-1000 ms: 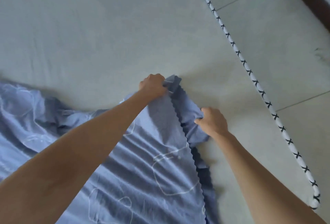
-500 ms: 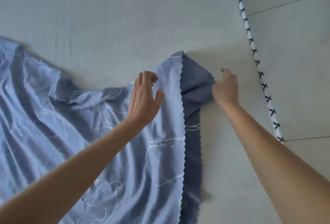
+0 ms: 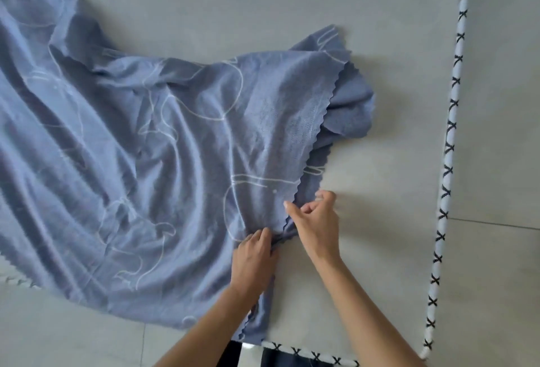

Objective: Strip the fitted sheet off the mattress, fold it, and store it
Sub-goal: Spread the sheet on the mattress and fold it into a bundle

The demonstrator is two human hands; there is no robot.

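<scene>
1. On the mattress (image 3: 380, 191) the blue sheet (image 3: 146, 162) lies rumpled, spread out to my left
2. My left hand (image 3: 252, 258) pinches its gathered near edge
3. My right hand (image 3: 317, 220) curls round the scalloped edge just beside it

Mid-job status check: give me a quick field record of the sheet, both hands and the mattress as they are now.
sheet: blue, wrinkled, lying loose on the mattress
left hand: grips bunched sheet at its near edge
right hand: fingers curled at the scalloped edge; grip unclear
mattress: grey, near right corner bare
piping: white with black crosses, along the mattress's right edge
</scene>
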